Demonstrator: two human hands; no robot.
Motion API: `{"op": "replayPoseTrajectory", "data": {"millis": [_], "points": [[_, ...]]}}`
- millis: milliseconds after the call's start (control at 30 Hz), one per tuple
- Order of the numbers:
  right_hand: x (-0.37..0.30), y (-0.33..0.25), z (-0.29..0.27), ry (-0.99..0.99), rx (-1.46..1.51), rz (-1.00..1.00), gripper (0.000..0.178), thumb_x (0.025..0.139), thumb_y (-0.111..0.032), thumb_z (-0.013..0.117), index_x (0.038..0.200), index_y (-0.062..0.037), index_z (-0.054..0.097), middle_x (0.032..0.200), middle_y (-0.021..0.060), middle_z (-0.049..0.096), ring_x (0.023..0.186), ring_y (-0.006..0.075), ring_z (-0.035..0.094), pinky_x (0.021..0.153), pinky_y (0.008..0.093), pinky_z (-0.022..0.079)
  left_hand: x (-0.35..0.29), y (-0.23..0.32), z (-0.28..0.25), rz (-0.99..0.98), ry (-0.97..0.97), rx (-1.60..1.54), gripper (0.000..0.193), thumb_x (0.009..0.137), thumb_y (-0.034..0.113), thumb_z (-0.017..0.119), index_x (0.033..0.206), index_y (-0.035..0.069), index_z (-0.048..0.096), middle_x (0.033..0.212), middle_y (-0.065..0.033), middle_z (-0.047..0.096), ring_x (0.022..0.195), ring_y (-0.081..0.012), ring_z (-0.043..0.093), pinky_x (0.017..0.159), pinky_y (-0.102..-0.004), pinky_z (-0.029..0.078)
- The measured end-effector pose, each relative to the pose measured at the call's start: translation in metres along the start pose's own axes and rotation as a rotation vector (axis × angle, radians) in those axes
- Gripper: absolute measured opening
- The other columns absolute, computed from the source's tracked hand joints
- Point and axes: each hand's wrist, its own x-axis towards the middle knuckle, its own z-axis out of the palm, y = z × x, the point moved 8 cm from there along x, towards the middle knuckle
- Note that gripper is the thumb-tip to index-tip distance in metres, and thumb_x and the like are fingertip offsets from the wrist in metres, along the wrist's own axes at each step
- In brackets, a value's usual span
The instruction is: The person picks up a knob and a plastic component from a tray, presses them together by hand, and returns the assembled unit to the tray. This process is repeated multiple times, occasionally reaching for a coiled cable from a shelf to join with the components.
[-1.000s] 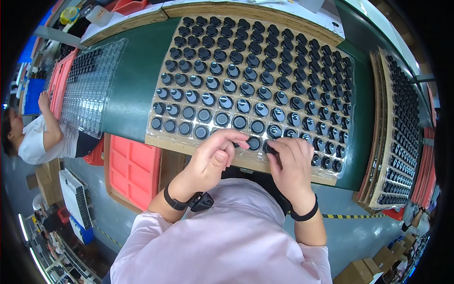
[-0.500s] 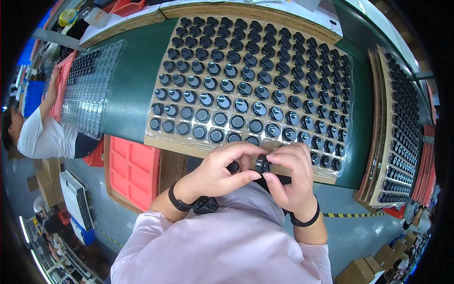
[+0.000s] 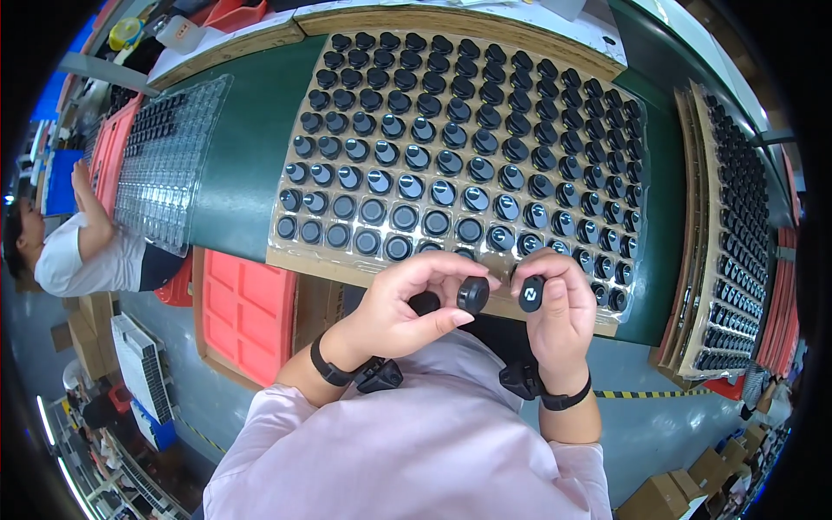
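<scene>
Between the thumb and fingers of my left hand (image 3: 403, 299) is a black round cap-like part (image 3: 472, 295), its side facing right. A second black round part (image 3: 424, 302) sits in the curl of that palm, partly hidden by the fingers. My right hand (image 3: 559, 303) pinches a black oval piece (image 3: 530, 295) with a white mark on its face. A small gap separates the two hands. Both are over the near edge of a clear plastic tray (image 3: 640, 234), which holds rows of black knob-like parts (image 3: 448, 162), some domed and glossy, others flat-topped.
Cardboard (image 3: 325, 267) lies under the tray on a green table (image 3: 230, 173). A stack of filled trays (image 3: 732, 234) stands at right. At left are another clear tray (image 3: 178, 165), a red crate (image 3: 247, 312) below table height, and a co-worker (image 3: 82, 247).
My hands have come apart from around one black part. The right one has moved rightward with the oval piece, turning its marked face into view. The co-worker's arm has drawn back.
</scene>
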Motion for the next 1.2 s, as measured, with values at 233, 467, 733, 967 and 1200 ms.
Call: {"op": "replayPoseTrajectory", "data": {"millis": [233,467,733,967,1200], "points": [[-0.001,-0.007,-0.006,0.053,-0.01,0.021,0.036,0.099,-0.032,0.045,0.098,0.0026,0.055,0.083,0.0082,0.054,0.073,0.0138,0.051,0.068,0.0268,0.04,0.006,0.029,0.001,0.285,-0.032,0.495,0.04,0.08,0.011,0.073,0.114,-0.001,0.058,0.105,-0.0128,0.06,0.07,-0.0118,0.055,0.066,-0.0244,0.047],[0.0,-0.018,0.021,-0.147,-0.528,-0.248,0.028,0.096,-0.025,0.053,0.105,0.0009,0.059,0.085,0.0057,0.057,0.072,0.0118,0.051,0.068,0.0265,0.042,0.005,0.037,0.011,0.35,0.012,0.582,0.039,0.078,0.011,0.075,0.112,0.0,0.061,0.102,-0.0123,0.061,0.068,-0.0111,0.053,0.057,-0.0225,0.045],[-0.005,0.001,0.018,-0.08,-0.152,-0.076,0.024,0.094,-0.019,0.055,0.109,-0.0003,0.055,0.093,0.0068,0.057,0.07,0.0096,0.049,0.064,0.0263,0.042,0.005,0.041,0.013,0.394,-0.013,0.576,0.04,0.077,0.011,0.075,0.113,0.0,0.061,0.1,-0.0127,0.063,0.066,-0.0112,0.053,0.054,-0.0218,0.044],[-0.006,0.004,0.018,-0.075,-0.013,0.017,0.027,0.097,-0.022,0.047,0.108,0.0021,0.048,0.085,0.006,0.052,0.071,0.0092,0.048,0.066,0.0232,0.039,0.003,0.037,0.008,0.377,0.002,0.56,0.04,0.077,0.011,0.075,0.113,0.0,0.061,0.1,-0.0127,0.063,0.065,-0.0112,0.053,0.054,-0.022,0.044],[-0.005,-0.001,0.016,-0.037,0.08,0.006,0.029,0.098,-0.026,0.047,0.108,0.0013,0.046,0.089,0.0066,0.05,0.071,0.0087,0.046,0.062,0.0219,0.036,0.002,0.038,0.006,0.366,0.01,0.557,0.039,0.078,0.011,0.075,0.113,-0.001,0.061,0.1,-0.0132,0.064,0.064,-0.0112,0.053,0.053,-0.022,0.044]]}}
